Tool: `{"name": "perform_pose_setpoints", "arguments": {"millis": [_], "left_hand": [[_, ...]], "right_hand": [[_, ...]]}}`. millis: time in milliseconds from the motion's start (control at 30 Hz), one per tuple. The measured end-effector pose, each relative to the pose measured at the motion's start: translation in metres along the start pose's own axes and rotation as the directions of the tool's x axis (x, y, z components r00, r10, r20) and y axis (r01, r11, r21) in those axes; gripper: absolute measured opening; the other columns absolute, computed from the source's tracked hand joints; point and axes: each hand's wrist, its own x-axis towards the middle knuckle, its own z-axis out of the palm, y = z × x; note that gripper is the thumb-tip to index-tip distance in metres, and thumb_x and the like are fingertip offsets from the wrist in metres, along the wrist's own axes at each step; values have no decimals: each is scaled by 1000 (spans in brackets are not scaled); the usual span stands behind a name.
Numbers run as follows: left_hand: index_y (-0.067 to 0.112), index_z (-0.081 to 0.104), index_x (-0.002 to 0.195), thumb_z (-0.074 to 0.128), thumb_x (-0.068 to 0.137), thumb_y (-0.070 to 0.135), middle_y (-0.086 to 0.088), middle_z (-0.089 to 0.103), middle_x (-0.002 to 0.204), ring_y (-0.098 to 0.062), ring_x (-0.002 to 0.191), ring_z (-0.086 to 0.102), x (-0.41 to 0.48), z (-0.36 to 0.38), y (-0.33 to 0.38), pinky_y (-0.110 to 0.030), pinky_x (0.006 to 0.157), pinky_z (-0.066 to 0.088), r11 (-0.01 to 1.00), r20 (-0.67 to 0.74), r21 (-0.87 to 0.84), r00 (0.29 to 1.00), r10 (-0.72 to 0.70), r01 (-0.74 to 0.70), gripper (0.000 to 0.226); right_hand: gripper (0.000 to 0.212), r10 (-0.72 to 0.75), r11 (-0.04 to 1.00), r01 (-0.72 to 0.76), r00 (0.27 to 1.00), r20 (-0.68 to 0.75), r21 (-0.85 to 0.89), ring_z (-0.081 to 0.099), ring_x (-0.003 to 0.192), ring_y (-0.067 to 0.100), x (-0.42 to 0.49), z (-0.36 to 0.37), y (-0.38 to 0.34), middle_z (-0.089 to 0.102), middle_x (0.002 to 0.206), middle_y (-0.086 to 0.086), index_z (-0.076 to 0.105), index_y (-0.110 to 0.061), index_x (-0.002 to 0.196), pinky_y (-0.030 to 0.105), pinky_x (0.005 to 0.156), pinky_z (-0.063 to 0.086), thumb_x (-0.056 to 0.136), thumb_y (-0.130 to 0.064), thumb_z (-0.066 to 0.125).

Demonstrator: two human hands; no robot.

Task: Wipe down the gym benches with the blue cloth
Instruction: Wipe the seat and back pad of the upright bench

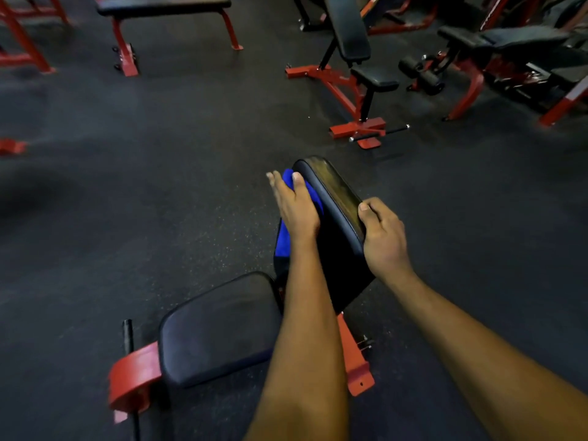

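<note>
- Wipe under way on the near bench, lower centre of the frame; the blue cloth point(284, 245) is pressed against the left side of the raised backrest pad point(337, 195) and trails down that edge toward the hinge
- Mid-job, by my reading; the cloth is on the pad's side edge, and I cannot tell whether the pad's face has been wiped, though it shows a dull sheen near the top
- The seat pad point(219, 329), left of the forearms, has no cloth on it; nothing shows whether it is done
- Plenty left, by the look of it; a flat bench point(162, 4) at upper left, an incline bench point(350, 33) at upper centre and a third bench point(509, 39) at upper right all stand well apart from the cloth
- Left hand point(296, 208): flat, fingers straight and pointing up the frame; the palm presses the cloth to the pad's side, the thumb lies over the cloth beside the pad's edge
- Right hand point(383, 233): fingers curled round the right edge of the backrest pad, gripping it; a brace, I'd judge, against the push from the other side
- Both forearms come up bare from the bottom of the frame, nearly parallel, one on each side of the pad
</note>
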Motion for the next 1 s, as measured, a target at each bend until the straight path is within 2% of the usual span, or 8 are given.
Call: {"name": "perform_pose_setpoints", "arguments": {"millis": [133,233,400,533,633,733,833,1000], "left_hand": [[25,14,157,39,98,53,11,16,162,-5,149,8,-76,-5,-40,-33,118,-7,997,23,-48,998,54,-52,70],[24,21,155,39,97,54,16,21,159,1,146,16,-84,-10,-80,-33,120,8,985,35,-145,994,105,-99,68],[13,25,154,36,101,49,-8,31,157,-22,146,28,8,-13,-120,-41,120,23,973,-15,-44,973,-229,229,65],[8,35,148,35,103,44,-16,46,146,-29,134,45,-46,-18,-133,-42,113,34,953,-59,6,952,-300,301,57],[0,40,137,35,105,31,-25,54,133,-38,121,53,-79,-44,-127,-39,97,42,895,36,263,923,-383,361,45],[4,47,128,38,105,28,-20,59,122,-35,112,57,-100,-81,-98,-35,86,43,883,168,416,936,-309,217,35],[7,52,117,41,104,28,-11,62,112,-23,100,59,-126,-121,-66,-32,81,44,934,199,350,969,-149,71,26],[10,56,124,46,102,19,-5,41,119,-13,105,50,-141,-190,-4,-26,103,39,936,288,315,955,63,-157,26]], "right_hand": [[27,0,1000,0,1000,1,-21,42,56,5,0,1,2,45,62,-4,52,-16,79,27,57,32,103,-24,43],[26,-12,999,11,1000,-26,-40,42,54,4,-1,2,5,44,60,-5,55,-15,79,20,52,31,103,-21,45],[26,-37,999,35,998,-54,-39,43,56,1,-2,1,4,45,62,-7,57,-15,79,13,52,31,102,-19,47],[24,-54,997,50,996,-71,-62,47,59,-1,-3,1,1,45,61,-11,55,-20,78,10,54,31,101,-23,47],[24,-46,993,36,995,-86,-108,46,62,3,-7,-2,-3,45,63,-13,51,-28,78,23,59,34,98,-36,42],[30,57,966,-66,997,-44,-250,55,77,22,-12,-6,-12,54,76,-4,58,-24,90,35,66,38,101,-42,37],[37,149,886,-154,988,-45,-437,52,111,32,-18,-12,-34,59,116,9,55,-21,125,46,88,44,102,-43,36],[39,-151,872,122,988,-23,-473,40,128,23,-69,-5,-77,49,132,1,55,-21,125,42,100,36,87,-22,65]]}}
